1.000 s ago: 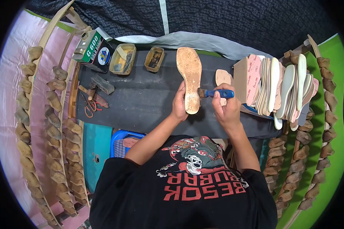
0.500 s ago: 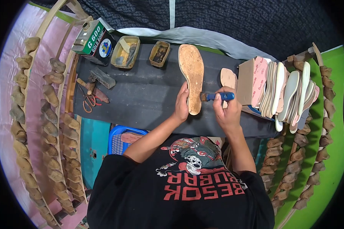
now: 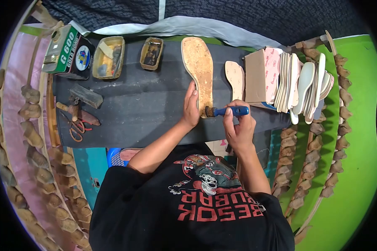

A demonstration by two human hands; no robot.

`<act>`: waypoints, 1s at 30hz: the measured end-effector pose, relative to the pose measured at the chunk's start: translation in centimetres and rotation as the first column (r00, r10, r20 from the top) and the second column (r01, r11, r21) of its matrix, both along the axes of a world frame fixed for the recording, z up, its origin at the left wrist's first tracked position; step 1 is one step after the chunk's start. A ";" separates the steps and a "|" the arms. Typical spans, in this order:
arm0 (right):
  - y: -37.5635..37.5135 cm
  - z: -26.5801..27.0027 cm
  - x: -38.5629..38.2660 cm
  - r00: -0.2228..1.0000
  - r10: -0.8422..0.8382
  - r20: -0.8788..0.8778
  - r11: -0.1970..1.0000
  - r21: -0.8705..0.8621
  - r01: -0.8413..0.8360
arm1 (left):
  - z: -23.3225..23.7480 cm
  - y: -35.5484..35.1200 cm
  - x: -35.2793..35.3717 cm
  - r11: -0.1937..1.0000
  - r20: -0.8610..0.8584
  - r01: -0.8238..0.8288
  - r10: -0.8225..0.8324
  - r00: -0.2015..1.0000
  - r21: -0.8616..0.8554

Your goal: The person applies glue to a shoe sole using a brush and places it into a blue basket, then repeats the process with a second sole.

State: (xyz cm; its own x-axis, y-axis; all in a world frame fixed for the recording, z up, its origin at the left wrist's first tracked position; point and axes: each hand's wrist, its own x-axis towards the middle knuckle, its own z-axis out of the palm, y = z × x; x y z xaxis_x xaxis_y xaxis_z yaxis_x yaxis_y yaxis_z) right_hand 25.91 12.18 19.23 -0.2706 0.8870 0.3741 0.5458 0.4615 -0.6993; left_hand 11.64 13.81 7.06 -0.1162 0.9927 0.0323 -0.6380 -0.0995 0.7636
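A tan, speckled shoe sole point(image 3: 198, 62) is held above the dark table, its wide end pointing away from me. My left hand point(image 3: 191, 106) grips it along the left edge near the narrow end. My right hand point(image 3: 240, 127) is closed around the blue handle of a brush point(image 3: 234, 111). The brush's dark bristle end touches the narrow end of the sole. A pale insole point(image 3: 235, 77) lies on the table just beyond my right hand.
At the back left stand a G 600 glue can point(image 3: 69, 52) and two yellowish tubs point(image 3: 109, 57). Scissors point(image 3: 76, 127) and a hammer point(image 3: 73, 109) lie at the left. A cardboard box point(image 3: 255, 75) with stacked insoles point(image 3: 287, 81) sits right. Racks of shoe lasts flank both sides.
My right hand has brought the brush from the sole's right edge onto its narrow end. The whole view has shifted, so the table's things appear further left.
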 end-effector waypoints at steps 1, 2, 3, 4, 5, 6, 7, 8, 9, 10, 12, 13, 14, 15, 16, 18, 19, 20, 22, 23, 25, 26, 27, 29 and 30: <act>0.2 -0.3 0.2 1.000 -0.022 0.003 1.000 -0.010 0.022 | 0.0 0.0 0.0 0.999 0.048 0.040 -0.039 0.998 -0.016; 0.5 -0.6 0.6 0.999 -0.047 0.003 0.999 -0.020 0.047 | -1.2 0.4 0.6 0.999 -0.054 -0.030 0.031 0.998 0.017; 0.8 -0.8 1.0 0.997 -0.074 -0.001 0.997 -0.026 0.074 | -1.0 0.4 0.7 0.999 -0.057 -0.023 0.025 0.998 0.028; 1.1 -0.9 1.2 0.993 -0.116 -0.004 0.993 -0.037 0.116 | -0.8 0.5 0.8 0.999 -0.062 -0.018 0.021 0.998 0.042; 1.3 -1.0 1.6 0.992 -0.128 -0.015 0.991 -0.036 0.127 | -0.5 0.6 1.0 0.998 -0.069 -0.017 0.021 0.997 0.059; 1.7 -1.1 2.0 0.991 -0.134 -0.029 0.991 -0.034 0.133 | -0.5 0.6 1.3 0.999 -0.074 -0.009 0.012 0.997 0.045; 1.9 -1.2 2.3 0.990 -0.135 -0.045 0.991 -0.031 0.133 | -0.4 0.5 1.6 0.999 -0.081 -0.006 0.008 0.997 0.032; 2.0 -1.3 2.5 0.988 -0.134 -0.074 0.991 -0.037 0.131 | -0.2 0.6 1.7 1.000 -0.092 -0.007 0.008 0.996 0.020; 2.1 -1.3 2.7 0.992 -0.111 -0.069 0.993 -0.035 0.108 | -0.5 0.8 1.9 0.999 -0.114 -0.028 0.030 0.993 0.019; 2.0 -1.4 3.1 0.994 -0.085 -0.066 0.996 -0.033 0.083 | -0.9 1.0 2.1 0.999 -0.138 -0.051 0.053 0.989 0.018; 1.7 -1.4 4.0 0.997 -0.032 -0.064 0.999 -0.025 0.030 | -0.7 1.3 2.2 0.996 -0.099 -0.088 0.087 0.991 -0.012; 1.5 -1.3 4.3 0.998 0.014 -0.057 1.000 0.001 -0.014 | 0.1 1.2 2.3 0.994 -0.031 -0.099 0.097 0.995 -0.045; 1.2 -1.2 4.5 0.997 0.059 -0.049 0.998 0.028 -0.057 | 0.7 1.3 2.5 0.991 0.035 -0.106 0.109 0.993 -0.076; 0.9 -1.1 4.7 0.994 0.102 -0.043 0.993 0.057 -0.099 | 0.9 1.5 2.8 0.984 0.025 -0.155 0.158 0.987 -0.089; 0.7 -1.0 5.0 0.992 0.111 -0.061 0.994 0.020 -0.110 | 0.7 1.8 3.2 0.974 0.013 -0.204 0.206 0.978 -0.100; 1.6 -1.1 5.9 0.978 0.176 -0.109 0.984 0.012 -0.176 | -0.2 2.6 4.0 0.943 -0.024 -0.311 0.310 0.950 -0.119; 2.0 -1.1 6.3 0.969 0.210 -0.131 0.977 0.003 -0.211 | 0.0 2.9 4.5 0.933 -0.037 -0.344 0.342 0.939 -0.107; 2.8 -0.8 6.9 0.951 0.257 -0.174 0.962 -0.044 -0.269 | -0.1 3.1 5.1 0.912 -0.065 -0.398 0.393 0.917 -0.099; 3.9 -1.5 7.4 0.926 0.308 -0.220 0.949 -0.004 -0.316 | 0.4 2.8 5.6 0.899 -0.035 -0.426 0.424 0.905 -0.107; 4.5 -1.9 7.6 0.909 0.340 -0.242 0.938 0.012 -0.347 | 0.9 2.8 6.0 0.869 -0.017 -0.479 0.481 0.877 -0.124; 5.6 -2.2 8.1 0.883 0.369 -0.290 0.917 -0.041 -0.396 | 1.5 2.6 6.6 0.788 0.014 -0.594 0.604 0.797 -0.161; 5.9 -2.7 7.7 0.858 0.392 -0.333 0.905 -0.027 -0.424 | 0.9 1.9 6.3 0.792 0.026 -0.585 0.597 0.802 -0.173; 6.0 -3.1 7.4 0.830 0.414 -0.374 0.893 -0.009 -0.450 | 0.5 1.1 6.3 0.770 0.018 -0.614 0.626 0.780 -0.171; 6.2 -3.0 6.7 0.792 0.520 -0.318 0.836 0.001 -0.549 | 0.2 0.0 6.1 0.737 0.008 -0.659 0.668 0.744 -0.151; 6.4 -2.7 6.5 0.772 0.567 -0.286 0.808 0.011 -0.589 | 0.5 -0.8 6.1 0.716 0.016 -0.680 0.690 0.723 -0.158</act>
